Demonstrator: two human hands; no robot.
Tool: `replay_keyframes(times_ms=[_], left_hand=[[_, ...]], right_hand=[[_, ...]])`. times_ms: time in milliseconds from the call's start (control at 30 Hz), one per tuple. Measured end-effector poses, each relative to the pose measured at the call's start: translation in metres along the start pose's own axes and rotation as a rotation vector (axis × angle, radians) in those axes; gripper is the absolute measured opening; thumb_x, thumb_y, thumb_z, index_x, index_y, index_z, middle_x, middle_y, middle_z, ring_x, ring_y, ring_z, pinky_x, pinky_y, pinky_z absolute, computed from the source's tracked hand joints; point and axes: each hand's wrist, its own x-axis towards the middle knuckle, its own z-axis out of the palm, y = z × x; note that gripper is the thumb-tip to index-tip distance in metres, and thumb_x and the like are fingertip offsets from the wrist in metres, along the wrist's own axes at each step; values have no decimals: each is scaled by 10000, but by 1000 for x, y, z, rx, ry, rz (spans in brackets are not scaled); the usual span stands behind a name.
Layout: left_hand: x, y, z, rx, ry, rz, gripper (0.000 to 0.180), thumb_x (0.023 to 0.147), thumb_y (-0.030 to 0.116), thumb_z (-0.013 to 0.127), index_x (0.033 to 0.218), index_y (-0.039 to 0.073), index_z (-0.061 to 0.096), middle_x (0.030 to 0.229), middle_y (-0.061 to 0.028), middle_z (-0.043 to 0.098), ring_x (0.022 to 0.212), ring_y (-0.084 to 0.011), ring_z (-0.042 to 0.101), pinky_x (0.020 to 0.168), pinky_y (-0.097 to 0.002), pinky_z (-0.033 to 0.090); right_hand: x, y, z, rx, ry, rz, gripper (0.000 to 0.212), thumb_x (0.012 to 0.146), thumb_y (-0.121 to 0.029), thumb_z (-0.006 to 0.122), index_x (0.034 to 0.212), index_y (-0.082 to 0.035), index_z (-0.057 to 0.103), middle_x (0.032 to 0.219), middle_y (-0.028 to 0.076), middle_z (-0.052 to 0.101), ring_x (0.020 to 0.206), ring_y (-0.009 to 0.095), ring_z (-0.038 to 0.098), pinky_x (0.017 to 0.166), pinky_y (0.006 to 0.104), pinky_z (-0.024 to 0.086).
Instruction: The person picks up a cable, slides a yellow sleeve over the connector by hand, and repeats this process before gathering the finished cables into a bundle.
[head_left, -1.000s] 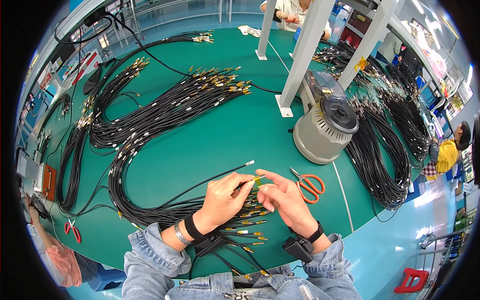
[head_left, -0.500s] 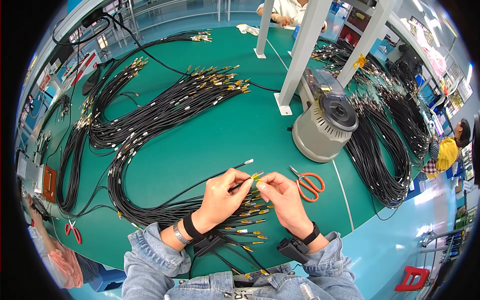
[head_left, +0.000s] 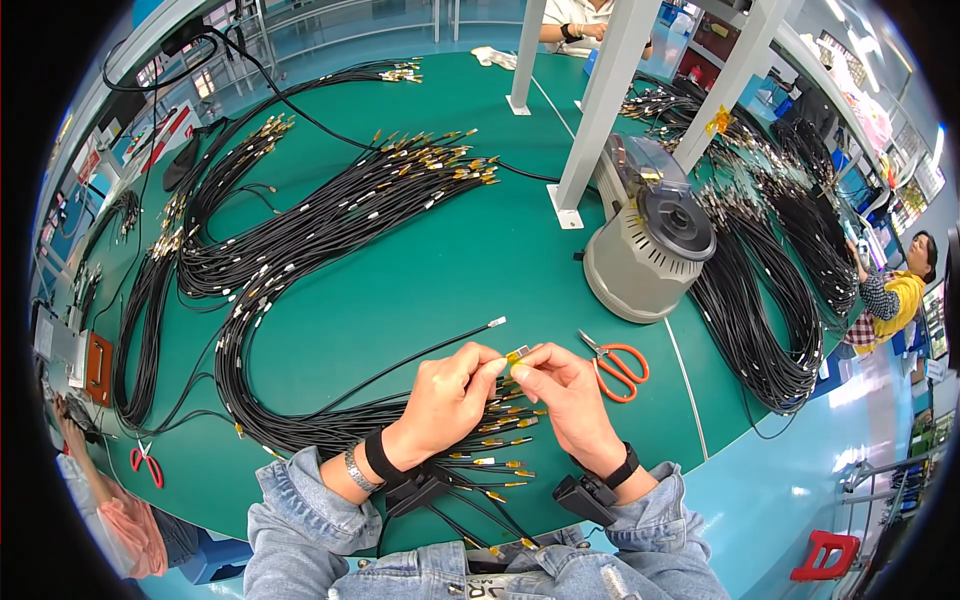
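Observation:
Near the front middle of the table, my left hand [head_left: 447, 392] pinches a black cable close to its end. On that end sits a connector wrapped in yellow tape [head_left: 516, 356]. My right hand [head_left: 566, 396] has its thumb and forefinger closed on the yellow tape, right beside the left fingertips. Most of the held cable is hidden by my left hand. Under and around both hands fan out the yellow-taped ends of a black cable bundle [head_left: 238, 385]. Orange-handled scissors [head_left: 622, 374] lie to the right of my right hand, apart from it.
A grey tape dispenser [head_left: 640, 265] stands behind the scissors, beside white posts [head_left: 610, 90]. More black cable bundles lie at the back left [head_left: 330, 222] and on the right [head_left: 785, 340]. Red-handled scissors [head_left: 148, 466] rest at the left edge. Other people work around the green table [head_left: 450, 270].
My hands stay almost in place. The taped connector between my fingers has tilted a little and shows more of its yellow side. Across the table, other people have shifted posture.

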Motion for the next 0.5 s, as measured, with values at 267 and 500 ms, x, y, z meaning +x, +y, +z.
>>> replay_keyframes(times_ms=[267,500], left_hand=[[0,3,-2,-12,-34,-35,87,910,64,576,846,6,578,545,-64,554,464,-172,563,442,-298,411],[0,4,-6,-134,-100,-155,138,937,89,548,837,0,581,538,-35,546,461,-116,526,438,-273,390]], right_hand=[[0,-1,2,13,-6,2,89,879,-104,657,904,-25,622,852,-1,580,715,69,475,651,214,390],[-1,2,0,4,-15,-14,90,877,-105,658,903,-25,623,854,-3,581,720,66,480,649,217,392]])
